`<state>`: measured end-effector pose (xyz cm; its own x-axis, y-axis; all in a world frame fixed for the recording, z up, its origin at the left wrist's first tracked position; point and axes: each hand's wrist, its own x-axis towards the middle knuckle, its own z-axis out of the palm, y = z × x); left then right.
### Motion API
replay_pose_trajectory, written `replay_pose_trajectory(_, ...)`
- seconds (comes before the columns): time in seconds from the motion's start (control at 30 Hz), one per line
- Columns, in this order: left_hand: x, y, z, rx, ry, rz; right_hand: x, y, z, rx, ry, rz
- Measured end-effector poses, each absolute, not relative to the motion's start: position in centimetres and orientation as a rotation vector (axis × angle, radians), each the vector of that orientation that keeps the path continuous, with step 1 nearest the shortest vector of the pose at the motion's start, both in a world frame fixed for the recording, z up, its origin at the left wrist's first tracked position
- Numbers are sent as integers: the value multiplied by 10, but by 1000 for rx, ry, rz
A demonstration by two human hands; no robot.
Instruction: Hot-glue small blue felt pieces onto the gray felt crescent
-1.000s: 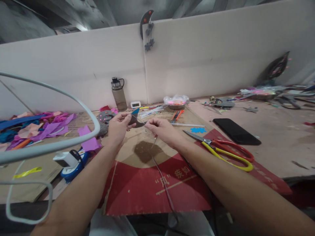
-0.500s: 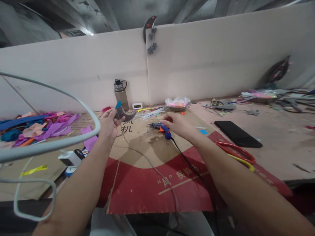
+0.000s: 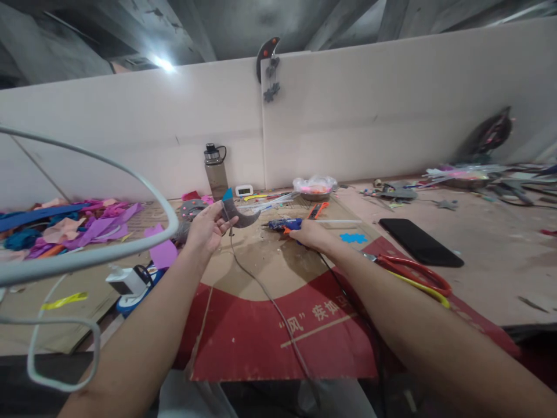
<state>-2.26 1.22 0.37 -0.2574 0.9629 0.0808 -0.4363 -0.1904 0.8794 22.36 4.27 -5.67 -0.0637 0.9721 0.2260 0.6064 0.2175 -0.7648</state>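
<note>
My left hand [image 3: 206, 229] pinches a grey felt crescent [image 3: 244, 218], raised over the cardboard. A bright blue piece [image 3: 228, 195] shows at the crescent's upper tip. My right hand [image 3: 311, 233] is closed round the handle of a blue hot glue gun [image 3: 282, 224] with an orange trigger. The gun's nozzle points left, towards the crescent, and the two are apart. From its back a pale glue stick [image 3: 343, 221] sticks out to the right. My fingers hide most of the handle. A blue scalloped cutout [image 3: 353, 238] lies right of that hand.
Red-and-yellow-handled scissors [image 3: 413, 273] lie by my right forearm, with a black phone [image 3: 420, 241] beyond. An orange box cutter [image 3: 318, 210] and a bowl [image 3: 315, 189] are behind the gun. A bottle [image 3: 216, 173] stands at the back. Felt scraps [image 3: 65, 223] and a white cable [image 3: 148, 186] are left.
My right hand has come down and closed on the glue gun's handle, which showed bare before. My left hand has moved slightly right and lower with the crescent.
</note>
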Motion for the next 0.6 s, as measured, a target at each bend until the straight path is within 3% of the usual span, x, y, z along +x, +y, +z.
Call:
replay_pose_trajectory(0.23,-23,13,3,795,925,1665,222,37,-36,-1519,-1468,751)
replay_pose_trajectory(0.47,-24,16,-5,794,924,1641,200,11,-15,-981,-1279,1002)
replay_pose_trajectory(0.6,-21,14,-9,865,944,1637,191,-10,-10,-910,-1467,947)
